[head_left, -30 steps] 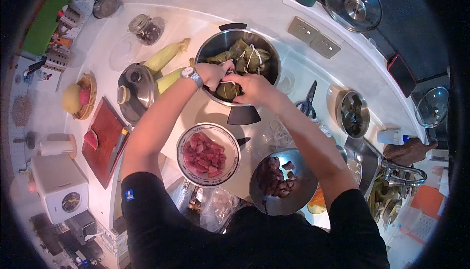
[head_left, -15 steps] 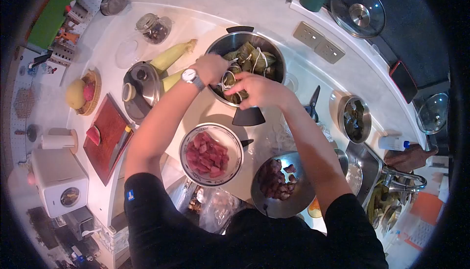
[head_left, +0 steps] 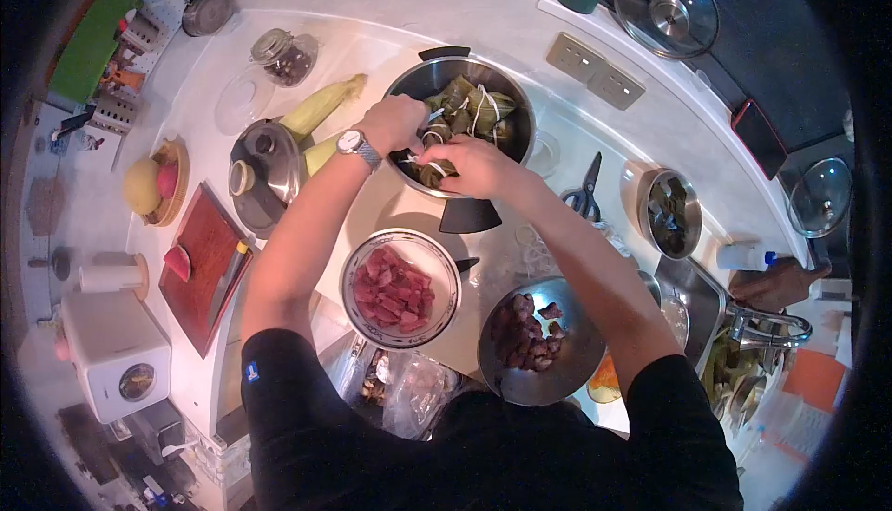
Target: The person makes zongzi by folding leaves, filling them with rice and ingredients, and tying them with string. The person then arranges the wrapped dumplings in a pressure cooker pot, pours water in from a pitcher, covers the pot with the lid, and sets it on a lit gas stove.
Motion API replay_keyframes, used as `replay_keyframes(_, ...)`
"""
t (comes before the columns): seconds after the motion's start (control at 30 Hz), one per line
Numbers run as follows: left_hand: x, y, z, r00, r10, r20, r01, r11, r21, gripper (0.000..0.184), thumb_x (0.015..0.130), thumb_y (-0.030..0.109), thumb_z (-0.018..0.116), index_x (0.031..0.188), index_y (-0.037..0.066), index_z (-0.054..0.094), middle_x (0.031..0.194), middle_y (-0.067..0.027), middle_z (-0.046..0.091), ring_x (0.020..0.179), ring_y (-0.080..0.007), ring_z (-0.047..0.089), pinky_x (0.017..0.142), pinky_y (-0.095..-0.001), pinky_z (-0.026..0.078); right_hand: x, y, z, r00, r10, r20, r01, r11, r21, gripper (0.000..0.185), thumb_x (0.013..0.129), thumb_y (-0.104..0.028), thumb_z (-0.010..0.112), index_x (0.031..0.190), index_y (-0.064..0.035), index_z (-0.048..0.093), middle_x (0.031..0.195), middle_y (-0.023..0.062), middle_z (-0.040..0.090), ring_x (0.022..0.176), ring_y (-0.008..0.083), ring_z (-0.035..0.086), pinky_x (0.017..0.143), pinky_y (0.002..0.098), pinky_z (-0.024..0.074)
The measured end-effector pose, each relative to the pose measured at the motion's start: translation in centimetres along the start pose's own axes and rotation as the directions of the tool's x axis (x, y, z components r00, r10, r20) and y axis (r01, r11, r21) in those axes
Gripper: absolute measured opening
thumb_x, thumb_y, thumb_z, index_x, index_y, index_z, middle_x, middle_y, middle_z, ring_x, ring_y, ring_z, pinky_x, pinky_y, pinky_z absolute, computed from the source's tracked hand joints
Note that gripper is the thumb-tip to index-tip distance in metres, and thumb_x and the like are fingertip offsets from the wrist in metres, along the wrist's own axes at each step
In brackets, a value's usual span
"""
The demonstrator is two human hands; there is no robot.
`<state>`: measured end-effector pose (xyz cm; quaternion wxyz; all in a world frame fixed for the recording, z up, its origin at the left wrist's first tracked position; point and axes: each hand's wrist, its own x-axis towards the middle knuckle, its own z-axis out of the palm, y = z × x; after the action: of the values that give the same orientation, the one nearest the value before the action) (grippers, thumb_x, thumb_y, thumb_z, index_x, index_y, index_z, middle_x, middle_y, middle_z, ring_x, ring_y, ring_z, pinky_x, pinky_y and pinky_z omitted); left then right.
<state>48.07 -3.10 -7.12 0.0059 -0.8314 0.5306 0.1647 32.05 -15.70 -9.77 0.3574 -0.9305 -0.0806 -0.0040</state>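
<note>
A steel pot (head_left: 526, 139) with black handles holds several leaf-wrapped dumplings (head_left: 490, 111) tied with white string. My left hand (head_left: 394, 124), with a watch on its wrist, reaches over the pot's left side. Its fingers are curled and bent down, with their tips partly hidden. Across from it, my right hand (head_left: 476, 169) comes over the near rim, fingers closed on a dark green leaf-wrapped dumpling (head_left: 435, 173) at the front of the pot. The two hands' fingertips are close together above this dumpling.
Nearer me are a bowl of cut red meat (head_left: 392, 293) and a metal bowl of darker chunks (head_left: 528, 336). Scissors (head_left: 585, 193) lie right of the pot. Leftward are a lidded pot (head_left: 269, 176), corn (head_left: 321, 110), and a red cutting board (head_left: 200, 293) with a knife (head_left: 228, 281).
Both hands have drawn closer together over the front of the pot. The right fingers, spread before, have closed on a dumpling. The whole view has shifted slightly.
</note>
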Motion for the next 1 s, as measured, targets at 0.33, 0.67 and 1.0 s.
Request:
replay_keyframes(0.33, -0.7, 1.8, 3.1, 0.996, -0.052, 0.066, 0.043, 0.990, 0.136, 0.020, 0.071, 0.014, 0.072, 0.085, 0.000, 0.072, 0.085, -0.0210, 0.068, 0.082, -0.0333, 0.069, 0.073, -0.0397, 0.055, 0.2, 1.5, -6.5, 0.919, 0.274, 0.285, -0.395, 0.661, 0.638, 0.027, 0.085, -0.020, 0.069, 0.109, -0.0097, 0.062, 0.102, 0.0020, 0.060, 0.093, 0.0134, 0.056, 0.080, 0.0269, 0.0461)
replay_keyframes(0.67, -4.4, 2.3, -2.9, 0.990, 0.067, -0.126, -0.112, 0.913, -0.392, 0.032, 0.068, 0.007, 0.075, 0.098, 0.003, 0.064, 0.083, -0.0177, 0.069, 0.082, -0.0326, 0.068, 0.072, -0.0381, 0.053, -1.2, -2.6, -1.0, 0.992, 0.073, -0.101, -0.077, 0.996, -0.042, 0.038, 0.074, -0.024, 0.076, 0.106, -0.0085, 0.065, 0.095, 0.0177, 0.063, 0.095, 0.0350, 0.062, 0.084, 0.0425, 0.0497)
replay_keyframes(1.0, -5.3, 4.2, 1.7, 0.980, -0.040, -0.193, 0.008, 0.986, -0.164, 0.043, 0.068, 0.014, 0.079, 0.105, 0.007, 0.058, 0.087, -0.0151, 0.070, 0.084, -0.0333, 0.067, 0.071, -0.0409, 0.052, 0.3, -1.1, 1.2, 0.927, 0.206, -0.314, -0.198, 0.979, 0.056, 0.025, 0.073, -0.023, 0.075, 0.088, -0.0043, 0.069, 0.086, 0.0175, 0.067, 0.084, 0.0340, 0.066, 0.078, 0.0437, 0.0521)
